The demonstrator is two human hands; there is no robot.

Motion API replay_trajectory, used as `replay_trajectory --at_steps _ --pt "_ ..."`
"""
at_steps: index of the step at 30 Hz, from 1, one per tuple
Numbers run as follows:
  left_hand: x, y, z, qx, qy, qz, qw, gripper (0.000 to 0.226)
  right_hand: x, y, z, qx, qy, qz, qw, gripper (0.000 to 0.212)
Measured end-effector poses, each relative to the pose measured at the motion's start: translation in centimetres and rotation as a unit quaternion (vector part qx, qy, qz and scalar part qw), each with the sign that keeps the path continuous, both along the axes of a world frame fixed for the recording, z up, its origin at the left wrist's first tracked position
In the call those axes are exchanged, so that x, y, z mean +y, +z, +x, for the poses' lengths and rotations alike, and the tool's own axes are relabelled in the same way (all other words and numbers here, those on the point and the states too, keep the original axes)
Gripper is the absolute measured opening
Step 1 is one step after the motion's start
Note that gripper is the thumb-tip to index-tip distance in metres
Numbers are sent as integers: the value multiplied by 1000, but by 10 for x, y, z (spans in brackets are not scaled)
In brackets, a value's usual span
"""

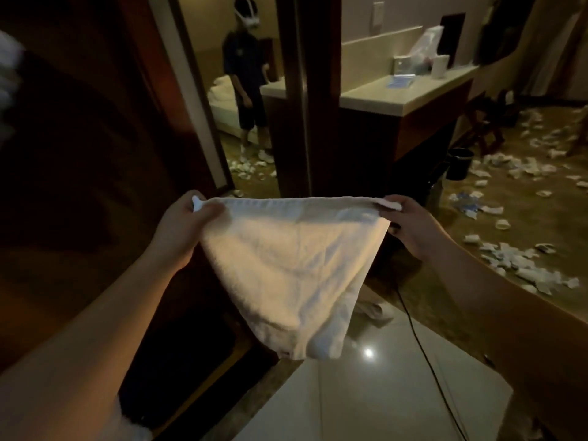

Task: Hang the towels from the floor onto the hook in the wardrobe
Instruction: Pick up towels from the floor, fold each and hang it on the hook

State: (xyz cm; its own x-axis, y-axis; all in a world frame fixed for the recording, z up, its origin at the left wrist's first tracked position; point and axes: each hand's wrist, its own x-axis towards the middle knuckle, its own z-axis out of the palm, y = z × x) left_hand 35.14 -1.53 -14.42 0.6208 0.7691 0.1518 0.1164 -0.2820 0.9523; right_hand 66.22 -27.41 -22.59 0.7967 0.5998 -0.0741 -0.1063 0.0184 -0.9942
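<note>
Past your left hand (183, 229) the wardrobe (79, 148) interior is too dark for you to find any hook. The towel (286, 268) hides your fingertips and part of another cloth (374, 311) lying below it.

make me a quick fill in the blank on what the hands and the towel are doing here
1. The left hand and right hand hold the white terry towel by its top ____.
2. The towel's lower end hangs ____ the glossy tiled floor.
3. A thin black ____ runs across that floor.

Missing words: corners; above; cable
</note>
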Motion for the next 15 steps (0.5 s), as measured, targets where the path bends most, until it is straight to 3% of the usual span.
replay_trajectory --at_steps 4,7,15 --pt "-5 10 -113 32 17 34 999 39 17 17 -96 -95 -45 0 994 8" --pt "-11 21 -199 57 -20 -8 998 18 27 29 -159 -121 -60 -5 991 13" --pt "-19 54 -370 -48 47 -59 996 17 51 81 -272 -146 63 4 987 23"
